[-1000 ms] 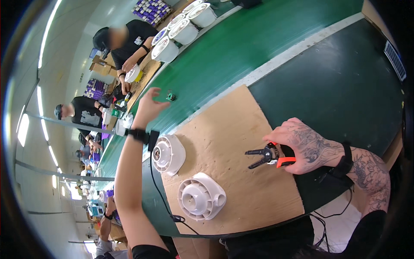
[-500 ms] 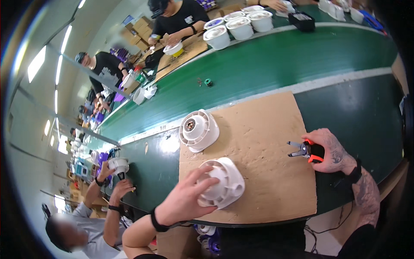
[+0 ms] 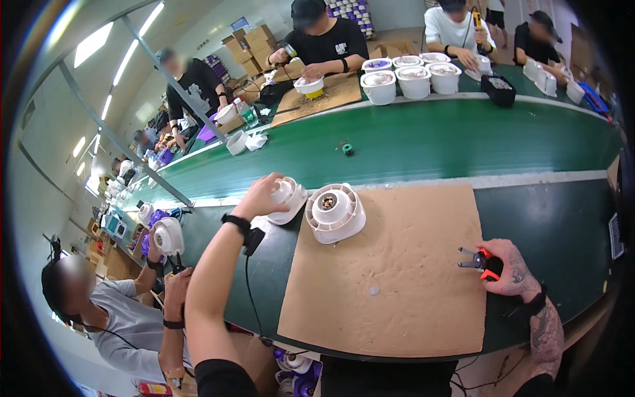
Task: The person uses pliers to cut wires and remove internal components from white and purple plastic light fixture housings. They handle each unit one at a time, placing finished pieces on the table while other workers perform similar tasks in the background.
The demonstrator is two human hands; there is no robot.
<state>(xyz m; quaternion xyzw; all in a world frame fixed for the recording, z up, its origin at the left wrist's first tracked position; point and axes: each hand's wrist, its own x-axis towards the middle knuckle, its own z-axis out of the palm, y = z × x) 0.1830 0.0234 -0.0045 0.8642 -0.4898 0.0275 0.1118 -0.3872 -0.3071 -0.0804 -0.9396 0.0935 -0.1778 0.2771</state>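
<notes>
My left hand (image 3: 260,197) reaches forward, its fingers curled over the top of a white plastic fan-like housing (image 3: 288,206). That housing rests on the dark green bench beside the cardboard's far left corner; my fingers partly cover it. Just right of it, a second white housing (image 3: 336,215) stands on the cardboard sheet (image 3: 390,284), with ribs around its rim and a copper-coloured part in its centre opening. At the cardboard's right edge, my right hand (image 3: 510,268) is closed around pliers (image 3: 472,259) with red-and-black handles. Their jaws point left, spread apart, touching nothing.
A green conveyor belt (image 3: 423,149) runs beyond the bench, carrying a small green coil (image 3: 348,149). White tubs (image 3: 413,83) line its far side, where several people work. At left, a co-worker (image 3: 119,311) handles another white housing (image 3: 169,236). A black cable (image 3: 250,291) hangs from my left wrist.
My left hand has moved forward and left, taking a white housing from the cardboard's near part to the bench beside the other housing. The view has shifted; my right hand still holds the pliers.
</notes>
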